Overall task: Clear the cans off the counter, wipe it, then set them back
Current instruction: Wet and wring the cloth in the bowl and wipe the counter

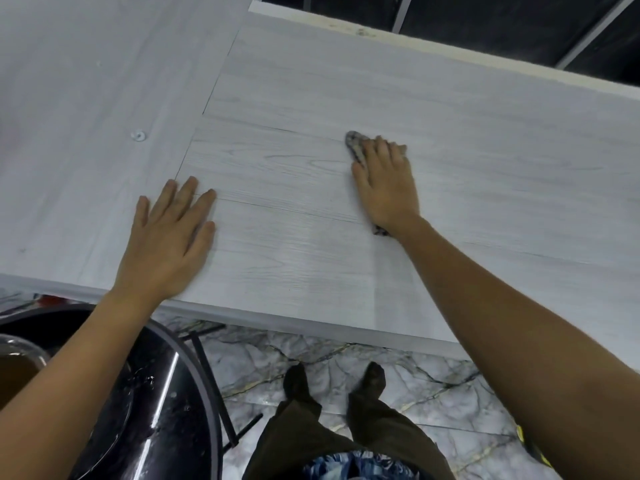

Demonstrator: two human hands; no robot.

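The right hand (384, 181) is pressing a grey cloth (354, 144) flat on the pale worktop (485, 168), fingers spread over it. The left hand (173, 237) is lying released, bracing near the edge. No cans are showing. Overlapping strokes with even pressure would probably be cleaning best.

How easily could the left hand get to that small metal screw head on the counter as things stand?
Probably easily. The left hand lies flat and empty on the counter, and the screw head sits just beyond its fingertips with only bare surface between them. The right hand, pressing the cloth, is well clear.
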